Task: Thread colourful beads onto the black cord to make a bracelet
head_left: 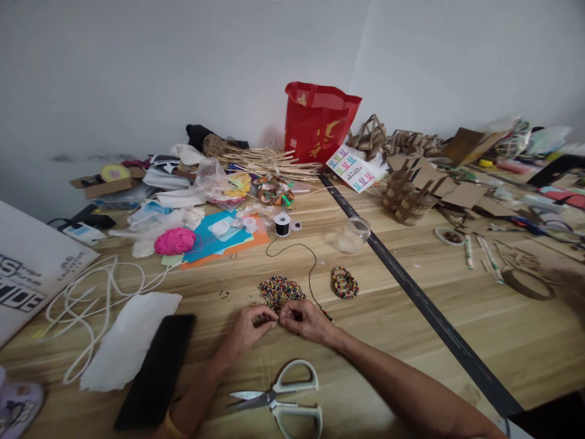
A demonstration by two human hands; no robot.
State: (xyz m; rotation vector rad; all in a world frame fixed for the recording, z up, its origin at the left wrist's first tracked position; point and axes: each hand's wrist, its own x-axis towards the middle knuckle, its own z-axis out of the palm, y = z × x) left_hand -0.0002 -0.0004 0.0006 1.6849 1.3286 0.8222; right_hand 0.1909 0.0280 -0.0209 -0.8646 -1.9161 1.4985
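Observation:
Just below a pile of small multicoloured beads [281, 291], my two hands meet fingertip to fingertip. My left hand [252, 328] is closed in a pinch. My right hand [308, 322] pinches too, its fingertips against the left ones. What sits between the fingers is too small to make out. A thin black cord [315, 262] curves from a spool [282, 225] down to the right hand's wrist side, where a few beads show by it. Beaded bracelets [344, 283] lie stacked to the right. Scissors [278, 393] with pale handles lie partly open nearer me.
A black phone [155, 372] and white paper [130, 341] lie left, beside a white cable [107, 299]. Beyond are pink yarn [174, 241], a clear jar [354, 235] and a red bag [317, 122]. Cardboard pieces and small woven baskets [406, 198] crowd the right. A black strip [425, 305] crosses the table.

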